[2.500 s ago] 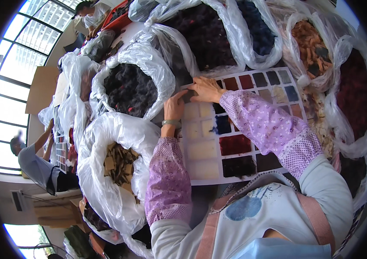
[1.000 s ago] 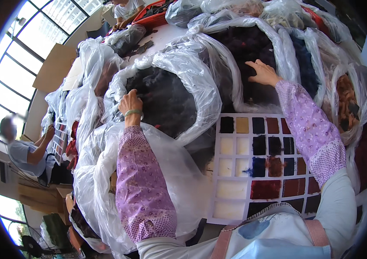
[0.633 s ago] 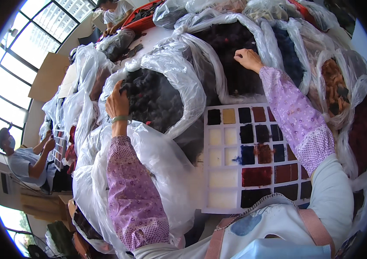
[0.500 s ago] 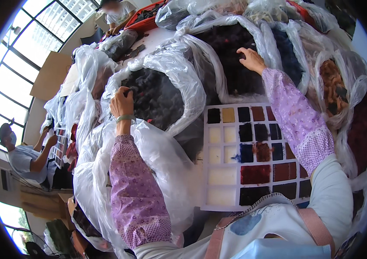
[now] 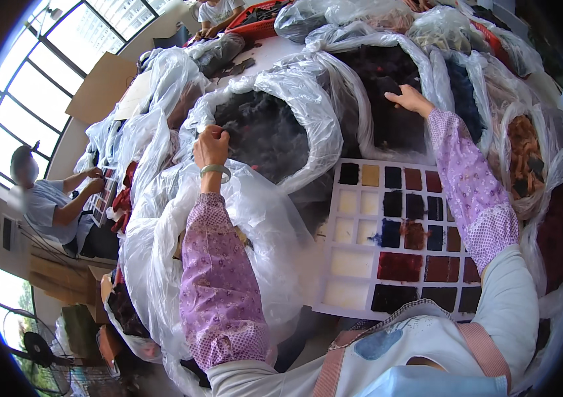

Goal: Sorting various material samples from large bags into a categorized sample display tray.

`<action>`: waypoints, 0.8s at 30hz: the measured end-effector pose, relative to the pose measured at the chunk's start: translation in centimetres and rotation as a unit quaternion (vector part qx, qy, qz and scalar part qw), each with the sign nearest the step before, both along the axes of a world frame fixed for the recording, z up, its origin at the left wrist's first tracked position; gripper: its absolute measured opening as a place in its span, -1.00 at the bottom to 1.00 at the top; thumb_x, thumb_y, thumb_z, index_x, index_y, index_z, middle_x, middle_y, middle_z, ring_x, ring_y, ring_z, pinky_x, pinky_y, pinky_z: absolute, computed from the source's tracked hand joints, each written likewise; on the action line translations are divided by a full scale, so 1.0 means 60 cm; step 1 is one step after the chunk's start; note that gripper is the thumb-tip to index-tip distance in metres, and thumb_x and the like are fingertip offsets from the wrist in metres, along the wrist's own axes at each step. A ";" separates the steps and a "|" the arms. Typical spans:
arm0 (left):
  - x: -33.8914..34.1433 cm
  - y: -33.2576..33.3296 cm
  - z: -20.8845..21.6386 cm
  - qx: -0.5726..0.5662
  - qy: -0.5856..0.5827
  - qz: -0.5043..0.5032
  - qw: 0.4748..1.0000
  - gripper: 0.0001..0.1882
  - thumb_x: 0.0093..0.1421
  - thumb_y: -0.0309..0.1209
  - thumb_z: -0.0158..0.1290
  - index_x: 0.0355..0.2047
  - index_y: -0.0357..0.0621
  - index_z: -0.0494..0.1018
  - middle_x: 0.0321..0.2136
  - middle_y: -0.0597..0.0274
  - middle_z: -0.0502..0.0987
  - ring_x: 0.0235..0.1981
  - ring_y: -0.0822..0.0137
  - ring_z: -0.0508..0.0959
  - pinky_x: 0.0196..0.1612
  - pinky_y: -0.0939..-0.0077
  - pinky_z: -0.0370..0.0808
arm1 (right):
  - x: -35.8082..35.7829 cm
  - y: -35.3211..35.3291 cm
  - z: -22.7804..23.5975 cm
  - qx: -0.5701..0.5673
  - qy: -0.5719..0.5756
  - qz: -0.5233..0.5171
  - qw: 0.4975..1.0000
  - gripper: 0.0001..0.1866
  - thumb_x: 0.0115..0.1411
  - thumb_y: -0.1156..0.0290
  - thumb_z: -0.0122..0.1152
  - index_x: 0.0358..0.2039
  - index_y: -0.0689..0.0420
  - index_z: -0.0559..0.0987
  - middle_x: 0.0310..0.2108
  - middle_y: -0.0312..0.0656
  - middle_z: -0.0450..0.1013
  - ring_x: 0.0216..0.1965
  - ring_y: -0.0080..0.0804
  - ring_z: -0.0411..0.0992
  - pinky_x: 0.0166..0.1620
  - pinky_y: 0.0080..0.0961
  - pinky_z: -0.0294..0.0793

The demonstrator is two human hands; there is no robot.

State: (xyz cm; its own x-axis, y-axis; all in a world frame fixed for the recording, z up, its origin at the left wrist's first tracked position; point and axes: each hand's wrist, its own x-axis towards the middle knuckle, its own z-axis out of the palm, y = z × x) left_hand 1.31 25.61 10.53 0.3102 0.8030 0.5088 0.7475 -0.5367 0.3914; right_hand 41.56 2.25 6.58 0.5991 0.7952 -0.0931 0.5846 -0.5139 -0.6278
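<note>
Two bare hands on my head feed.

Right hand [image 5: 412, 102]: over the right bag [image 5: 387, 38], fingers pointing left; grip drawn together, seemingly pinching one dark piece [image 5: 388, 84].

Dark piece: at the fingertips, to their left and on the far side; long axis unclear against the dark fill. Right hand nearer; left hand well apart.

Left hand [image 5: 211, 147]: at the near-left rim of the left bag [image 5: 301, 99], fingers curled; whether that grip has anything in it, I cannot tell.

Tray [image 5: 344, 311], one, white, gridded: on the wearer's side of the right grip, its upper right under the sleeve [image 5: 470, 172]; right of and nearer the wearer than the left grip. Coloured swatches [image 5: 399, 266] at centre and right; pale cells at left.
</note>
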 end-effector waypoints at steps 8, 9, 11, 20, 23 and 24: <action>0.013 -0.026 0.018 -0.016 -0.043 0.000 0.999 -0.76 -0.13 -0.28 0.04 -0.45 -0.09 0.53 -0.45 0.13 0.55 -0.37 0.12 0.54 -0.25 0.34 0.43 | 0.041 -0.051 0.017 -0.172 -0.194 -0.017 0.966 -0.73 -0.06 0.26 0.16 -0.38 0.15 0.52 -0.54 -0.20 0.48 -0.55 -0.47 0.46 -0.46 -0.48 0.40; 0.012 -0.024 0.019 -0.017 -0.044 0.001 0.999 -0.76 -0.13 -0.28 0.04 -0.45 -0.09 0.53 -0.45 0.13 0.55 -0.37 0.12 0.54 -0.25 0.34 0.43 | 0.028 -0.047 0.021 -0.061 -0.003 -0.042 0.997 -0.72 -0.05 0.23 0.16 -0.36 0.13 0.49 -0.57 -0.25 0.46 -0.57 -0.54 0.44 -0.50 -0.53 0.37; 0.021 -0.031 0.017 -0.037 -0.031 -0.034 0.998 -0.77 -0.13 -0.28 0.04 -0.44 -0.07 0.53 -0.45 0.14 0.55 -0.37 0.11 0.53 -0.25 0.34 0.43 | 0.049 -0.058 0.014 -0.031 0.155 -0.122 0.980 -0.71 0.02 0.12 0.13 -0.35 0.03 0.41 -0.56 -0.34 0.45 -0.63 -0.63 0.39 -0.56 -0.62 0.33; 0.011 -0.081 0.025 -0.012 -0.041 -0.089 0.995 -0.76 -0.10 -0.32 0.07 -0.34 0.06 0.49 -0.51 0.16 0.54 -0.43 0.13 0.53 -0.32 0.31 0.42 | 0.029 -0.057 0.015 -0.050 -0.084 -0.052 0.994 -0.71 -0.09 0.16 0.13 -0.45 0.10 0.58 -0.35 -0.06 0.48 -0.26 -0.15 0.44 -0.20 -0.33 0.39; 0.037 -0.149 0.037 -0.085 -0.024 -0.233 0.968 -0.75 -0.10 -0.33 0.08 -0.33 0.03 0.49 -0.54 0.14 0.53 -0.47 0.17 0.53 -0.36 0.37 0.42 | 0.059 -0.070 -0.028 -0.053 -0.133 -0.147 0.979 -0.78 -0.09 0.24 0.09 -0.57 0.12 0.57 -0.40 -0.09 0.48 -0.33 -0.18 0.45 -0.27 -0.37 0.40; 0.048 -0.170 0.038 -0.118 -0.008 -0.275 0.954 -0.74 -0.10 -0.33 0.08 -0.32 0.02 0.49 -0.54 0.13 0.53 -0.48 0.18 0.53 -0.36 0.39 0.42 | 0.050 -0.067 -0.019 -0.032 -0.125 -0.125 0.984 -0.82 -0.09 0.28 0.06 -0.56 0.09 0.55 -0.41 -0.12 0.48 -0.35 -0.17 0.45 -0.29 -0.35 0.39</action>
